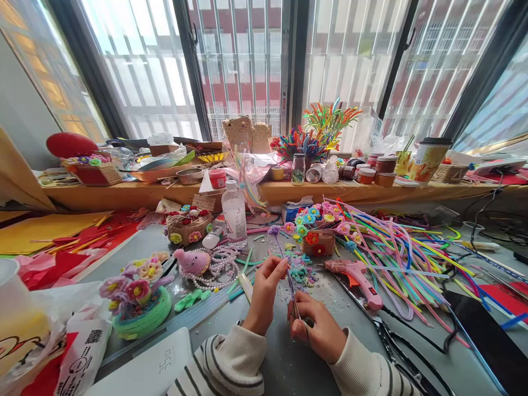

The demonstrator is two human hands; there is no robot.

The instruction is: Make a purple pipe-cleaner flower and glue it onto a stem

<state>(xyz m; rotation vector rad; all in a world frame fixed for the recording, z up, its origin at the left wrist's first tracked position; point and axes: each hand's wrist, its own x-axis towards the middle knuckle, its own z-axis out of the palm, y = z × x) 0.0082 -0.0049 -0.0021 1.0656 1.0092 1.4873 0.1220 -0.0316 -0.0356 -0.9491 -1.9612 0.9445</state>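
My left hand (pixel 267 286) pinches the thin stem of a small purple pipe-cleaner flower (pixel 274 231) between thumb and fingertips. The bloom points up and away from me. Below it, my right hand (pixel 313 323) is closed around what look like slim scissors (pixel 296 312), mostly hidden by the fingers, their narrow blades lying along the lower stem. Just beyond both hands is a heap of colourful fuzz clippings (pixel 304 270). A pink glue gun (pixel 358 280) lies to the right of my right hand.
Pipe cleaners (pixel 396 253) sprawl across the right side, near a phone (pixel 487 335). A flower basket (pixel 318 242) and clear bottle (pixel 234 214) stand behind. Left are pearl strands (pixel 226 267), a green flower pot (pixel 142 313) and a white box (pixel 152 363). Jars line the sill (pixel 264 191).
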